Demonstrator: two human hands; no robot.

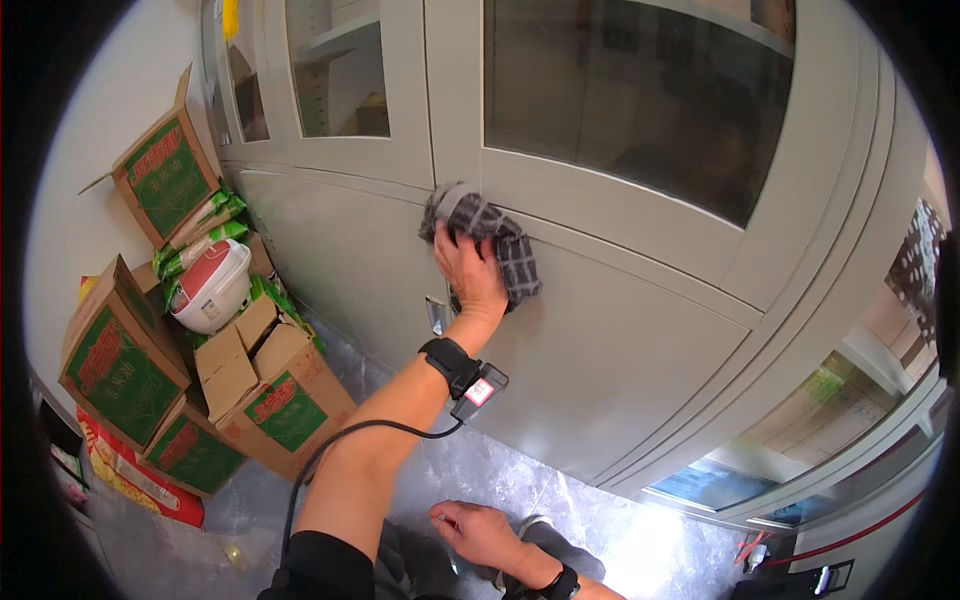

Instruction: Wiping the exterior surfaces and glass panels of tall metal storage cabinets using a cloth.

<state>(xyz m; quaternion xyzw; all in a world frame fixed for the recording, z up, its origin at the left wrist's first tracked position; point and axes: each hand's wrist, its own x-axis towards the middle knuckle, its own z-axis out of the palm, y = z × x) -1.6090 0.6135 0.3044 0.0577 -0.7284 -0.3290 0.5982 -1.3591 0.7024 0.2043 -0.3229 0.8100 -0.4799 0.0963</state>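
My left hand (pixel 471 274) presses a crumpled dark grey checked cloth (pixel 517 255) against the front of a grey cabinet (pixel 615 315), just below the seam under its glass-paned doors. Its fingers are spread over the cloth and partly sunk in its folds. A small metal latch (pixel 436 315) sits on the cabinet just below and left of the hand. The left wrist wears a black strap with a small cabled device (pixel 480 391). My right hand (pixel 480 532) hangs low near my legs, away from the cabinet, fingers loosely curled with a gap between them and nothing held.
Cardboard boxes (pixel 289 405), green-and-white packets (pixel 199 232) and a red-and-white rice cooker (pixel 214 285) are piled at the left along the wall. A red bag (pixel 180 510) lies by them on the grey marbled floor (pixel 300 532). A red cable (pixel 847 540) runs at lower right.
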